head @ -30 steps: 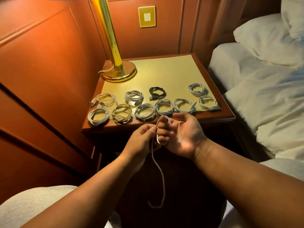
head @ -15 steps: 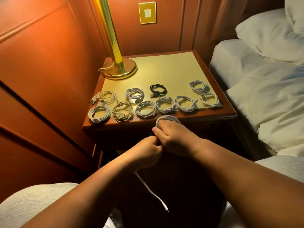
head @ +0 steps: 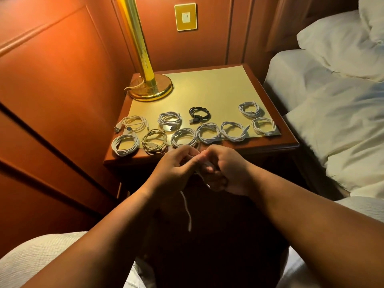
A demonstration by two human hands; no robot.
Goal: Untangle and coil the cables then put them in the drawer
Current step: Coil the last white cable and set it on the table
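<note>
Wooden bedside table [head: 270, 145] with pale yellow top, carrying from left to right: tall brass lamp [head: 150, 88] at the back left corner; ten coiled white cables [head: 184, 137] lying in two rows; one coiled black cable [head: 199, 113] sitting in the back row. In front of the table edge — left hand [head: 176, 168], fingers curling and pinching a thin white cable [head: 187, 210] whose loose end is hanging below; right hand [head: 223, 169], touching the left, fingers closing round the same cable. White rumpled bedding [head: 340, 104] lying at far right.
</note>
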